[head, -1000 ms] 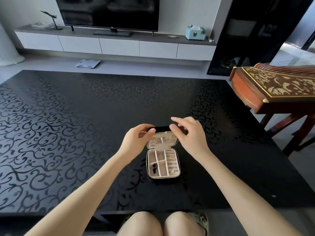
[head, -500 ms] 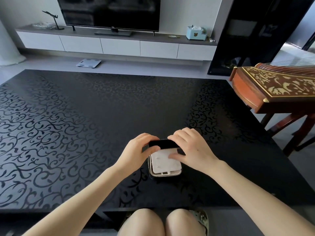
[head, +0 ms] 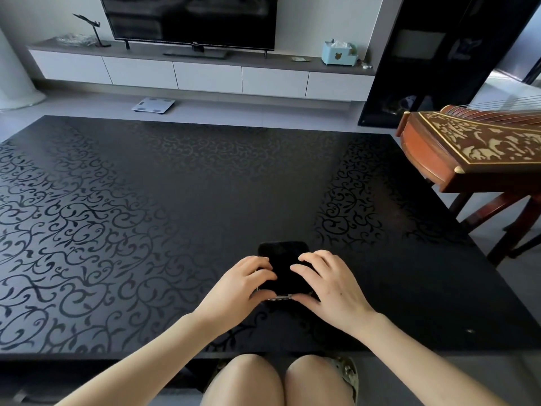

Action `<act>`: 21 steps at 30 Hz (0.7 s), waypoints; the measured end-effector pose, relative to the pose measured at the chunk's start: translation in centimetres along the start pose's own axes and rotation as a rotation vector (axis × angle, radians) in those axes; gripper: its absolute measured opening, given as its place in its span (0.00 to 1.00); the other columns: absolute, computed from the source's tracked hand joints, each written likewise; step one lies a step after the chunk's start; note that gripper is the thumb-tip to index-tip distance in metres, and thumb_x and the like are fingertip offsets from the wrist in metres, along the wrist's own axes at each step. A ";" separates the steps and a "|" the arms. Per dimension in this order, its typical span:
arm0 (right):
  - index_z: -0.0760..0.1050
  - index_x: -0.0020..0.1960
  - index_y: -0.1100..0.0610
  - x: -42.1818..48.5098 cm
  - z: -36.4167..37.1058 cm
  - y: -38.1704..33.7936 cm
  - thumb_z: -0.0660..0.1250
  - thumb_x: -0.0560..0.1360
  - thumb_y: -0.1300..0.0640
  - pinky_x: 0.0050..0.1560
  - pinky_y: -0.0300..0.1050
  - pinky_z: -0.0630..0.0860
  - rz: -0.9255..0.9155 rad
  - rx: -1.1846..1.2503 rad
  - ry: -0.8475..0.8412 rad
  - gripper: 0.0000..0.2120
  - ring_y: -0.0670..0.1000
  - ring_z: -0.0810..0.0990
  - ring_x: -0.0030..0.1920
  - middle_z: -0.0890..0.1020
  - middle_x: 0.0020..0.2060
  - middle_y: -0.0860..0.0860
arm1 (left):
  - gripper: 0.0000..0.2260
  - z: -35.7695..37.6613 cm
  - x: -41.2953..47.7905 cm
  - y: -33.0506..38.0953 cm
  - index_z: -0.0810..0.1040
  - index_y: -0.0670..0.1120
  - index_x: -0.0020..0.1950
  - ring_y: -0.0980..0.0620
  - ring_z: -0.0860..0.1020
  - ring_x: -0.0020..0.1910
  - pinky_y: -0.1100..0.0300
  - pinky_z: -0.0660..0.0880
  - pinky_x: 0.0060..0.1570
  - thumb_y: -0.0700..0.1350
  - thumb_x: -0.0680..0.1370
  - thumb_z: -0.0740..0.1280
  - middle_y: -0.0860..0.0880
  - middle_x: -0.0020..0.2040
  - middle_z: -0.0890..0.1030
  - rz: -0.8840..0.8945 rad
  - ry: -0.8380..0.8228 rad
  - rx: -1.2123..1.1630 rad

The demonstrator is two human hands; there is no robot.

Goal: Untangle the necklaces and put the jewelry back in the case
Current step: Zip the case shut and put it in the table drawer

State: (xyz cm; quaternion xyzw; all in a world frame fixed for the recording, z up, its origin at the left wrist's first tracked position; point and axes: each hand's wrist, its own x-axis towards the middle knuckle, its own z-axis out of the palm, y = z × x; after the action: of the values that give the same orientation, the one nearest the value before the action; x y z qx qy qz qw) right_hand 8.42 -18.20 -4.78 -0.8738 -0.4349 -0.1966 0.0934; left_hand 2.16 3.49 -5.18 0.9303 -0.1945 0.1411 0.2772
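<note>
Black and matte, the lid of the small rectangular zip-around jewelry case (head: 282, 263) lies flat down under bent fingers (head: 260, 269) that curl over it from both sides. The left hand (head: 237, 285) grips the left edge, with its thumb tucked at the near corner. The right hand (head: 330, 291) holds the right edge, and its thumb meets the strip of silvery zip teeth (head: 281, 298) along the near side. The case sits on the glossy black scroll-patterned table (head: 146, 200), close to its near edge. No necklace or other loose piece shows on the surface, and what is inside the case cannot be seen. This looks like the closing step, with the sorting apparently done. The next move probably calls for one hand to pin the case still while the other finds the zip pull and runs it round the corners, keeping any chain clear of the teeth.
</note>
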 end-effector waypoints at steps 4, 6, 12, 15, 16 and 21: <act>0.77 0.52 0.55 0.4 -0.1 -0.8 0.65 0.70 0.47 0.45 0.48 0.75 -0.033 -0.130 0.035 0.16 0.54 0.78 0.46 0.80 0.49 0.52 | 0.13 0.3 -0.1 -0.1 0.79 0.46 0.51 0.53 0.73 0.60 0.66 0.69 0.59 0.53 0.75 0.63 0.50 0.53 0.79 0.019 0.038 0.023; 0.77 0.48 0.56 0.5 -0.1 -1.5 0.64 0.69 0.49 0.42 0.48 0.74 -0.030 -0.186 0.050 0.13 0.54 0.77 0.42 0.79 0.44 0.51 | 0.13 0.3 -0.2 -0.1 0.80 0.46 0.50 0.53 0.74 0.59 0.65 0.72 0.57 0.53 0.74 0.64 0.51 0.53 0.79 0.018 0.058 0.044; 0.72 0.38 0.56 0.3 -0.3 -2.4 0.64 0.71 0.52 0.35 0.46 0.71 -0.050 -0.245 0.104 0.08 0.52 0.73 0.34 0.75 0.35 0.51 | 0.09 0.4 -0.2 -0.4 0.81 0.46 0.46 0.52 0.76 0.58 0.62 0.76 0.53 0.49 0.70 0.70 0.51 0.50 0.80 0.034 0.054 0.075; 0.76 0.41 0.57 -0.2 0.1 -2.1 0.66 0.73 0.54 0.33 0.43 0.74 -0.072 -0.159 0.098 0.07 0.51 0.75 0.37 0.77 0.37 0.51 | 0.08 0.6 -0.7 -0.9 0.81 0.47 0.48 0.52 0.74 0.61 0.62 0.74 0.56 0.47 0.71 0.70 0.50 0.52 0.80 0.073 0.041 0.047; 0.76 0.42 0.58 -0.4 0.4 -1.9 0.68 0.72 0.55 0.33 0.42 0.75 -0.064 -0.089 0.084 0.06 0.51 0.75 0.39 0.77 0.39 0.52 | 0.09 0.7 -0.9 -1.2 0.81 0.47 0.49 0.53 0.73 0.62 0.63 0.73 0.58 0.47 0.71 0.69 0.50 0.53 0.80 0.090 0.033 0.041; 0.78 0.52 0.59 -1.4 0.3 -0.7 0.67 0.72 0.53 0.46 0.41 0.76 0.085 0.310 0.031 0.12 0.49 0.73 0.52 0.76 0.49 0.52 | 0.12 0.7 -0.8 -1.8 0.82 0.46 0.50 0.54 0.71 0.63 0.64 0.71 0.59 0.51 0.75 0.64 0.50 0.53 0.80 0.125 0.025 0.026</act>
State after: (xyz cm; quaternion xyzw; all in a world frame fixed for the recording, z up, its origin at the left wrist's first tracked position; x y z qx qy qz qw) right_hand 7.21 -18.68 -5.66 -0.8633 -0.4212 -0.1365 0.2420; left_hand 2.29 4.70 -6.84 0.9180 -0.2469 0.1724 0.2582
